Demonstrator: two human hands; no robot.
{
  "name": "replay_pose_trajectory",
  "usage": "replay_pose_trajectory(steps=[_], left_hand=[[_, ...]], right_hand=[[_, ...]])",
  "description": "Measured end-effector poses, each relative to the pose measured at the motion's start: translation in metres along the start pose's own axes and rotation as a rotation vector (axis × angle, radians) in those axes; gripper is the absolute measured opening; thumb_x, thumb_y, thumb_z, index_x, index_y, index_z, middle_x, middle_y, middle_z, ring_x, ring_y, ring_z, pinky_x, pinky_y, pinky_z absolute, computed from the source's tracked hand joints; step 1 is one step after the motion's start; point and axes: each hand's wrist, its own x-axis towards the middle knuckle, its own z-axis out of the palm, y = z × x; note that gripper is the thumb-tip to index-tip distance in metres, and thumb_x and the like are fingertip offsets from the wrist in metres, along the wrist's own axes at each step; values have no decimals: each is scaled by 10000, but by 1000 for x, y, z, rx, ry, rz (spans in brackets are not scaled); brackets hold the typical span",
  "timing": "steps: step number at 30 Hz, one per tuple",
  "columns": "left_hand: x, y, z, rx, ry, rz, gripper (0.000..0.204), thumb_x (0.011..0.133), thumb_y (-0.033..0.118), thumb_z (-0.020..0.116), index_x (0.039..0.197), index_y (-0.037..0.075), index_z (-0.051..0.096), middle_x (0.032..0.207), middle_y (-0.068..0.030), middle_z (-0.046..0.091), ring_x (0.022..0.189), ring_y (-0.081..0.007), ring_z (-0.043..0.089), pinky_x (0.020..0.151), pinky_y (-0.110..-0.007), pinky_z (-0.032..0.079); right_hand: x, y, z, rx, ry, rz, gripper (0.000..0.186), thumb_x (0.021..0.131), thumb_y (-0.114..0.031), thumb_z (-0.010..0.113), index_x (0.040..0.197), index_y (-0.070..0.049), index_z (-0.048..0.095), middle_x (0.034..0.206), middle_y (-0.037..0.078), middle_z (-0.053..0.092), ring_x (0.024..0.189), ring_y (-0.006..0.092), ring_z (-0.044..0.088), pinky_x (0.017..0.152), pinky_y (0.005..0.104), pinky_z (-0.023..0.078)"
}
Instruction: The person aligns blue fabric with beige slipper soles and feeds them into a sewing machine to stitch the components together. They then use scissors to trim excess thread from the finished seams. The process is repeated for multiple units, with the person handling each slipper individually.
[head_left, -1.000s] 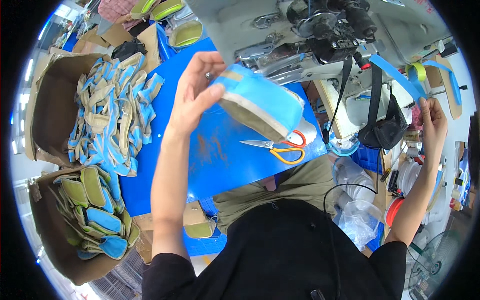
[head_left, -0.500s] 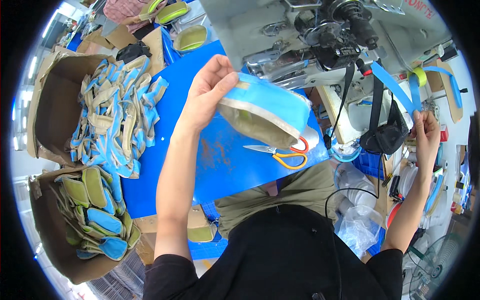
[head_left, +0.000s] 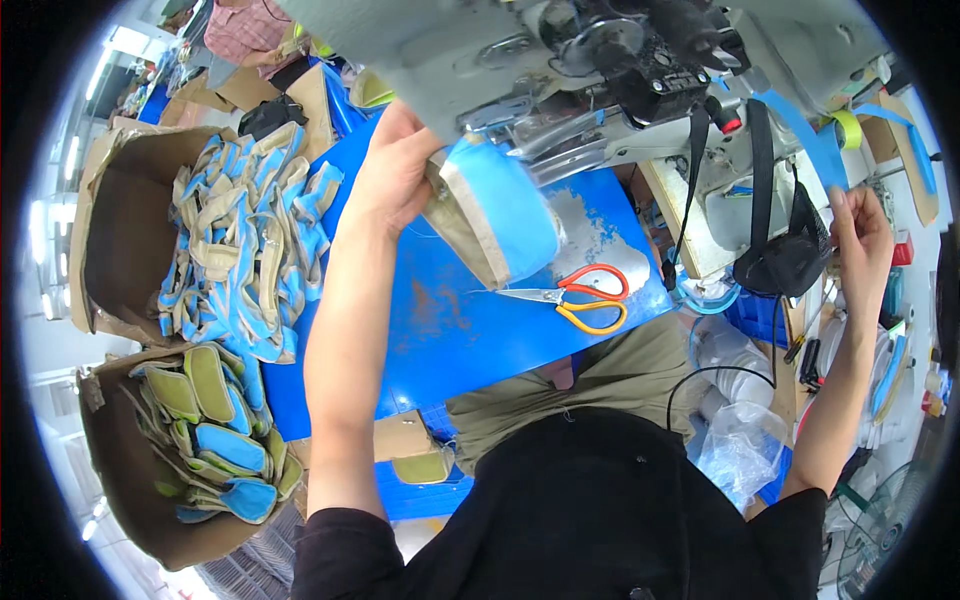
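- Left hand is gripping a blue-and-beige pouch by one end above the counter.
- Right hand is pinching blue tape.
- Pouch is looking light and soft, its beige edging probably offering firmer hold.

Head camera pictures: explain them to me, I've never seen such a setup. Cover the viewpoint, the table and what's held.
There is no robot here, just a person's bare hands. One wide fisheye camera on the person's head looks down, so straight edges bend. The left hand holds a blue and beige fabric piece near a grey machine. The right hand pinches a blue strip. Scissors lie on the blue table; a fabric heap is at the left.
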Motion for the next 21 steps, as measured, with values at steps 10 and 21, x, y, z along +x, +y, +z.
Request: replay_pose_trajectory(steps=[10,21], left_hand=[[-4,-8,6,-147,129,28,372,982,46,678,1344,18,598,1246,-105,696,1096,-233,693,932,-405,582],[-7,-5,16,89,122,75,330,982,14,671,1307,-3,618,1206,-91,701,1067,-195,682,896,-342,566]], right_hand=[[11,10,-1,-38,27,-43,350,1031,-326,702,833,-77,556,695,-52,483,624,35,446,574,209,336],[25,41,-9,-56,10,-25,352,1037,-343,695,842,-78,569,684,-52,491,605,38,441,547,225,330]])
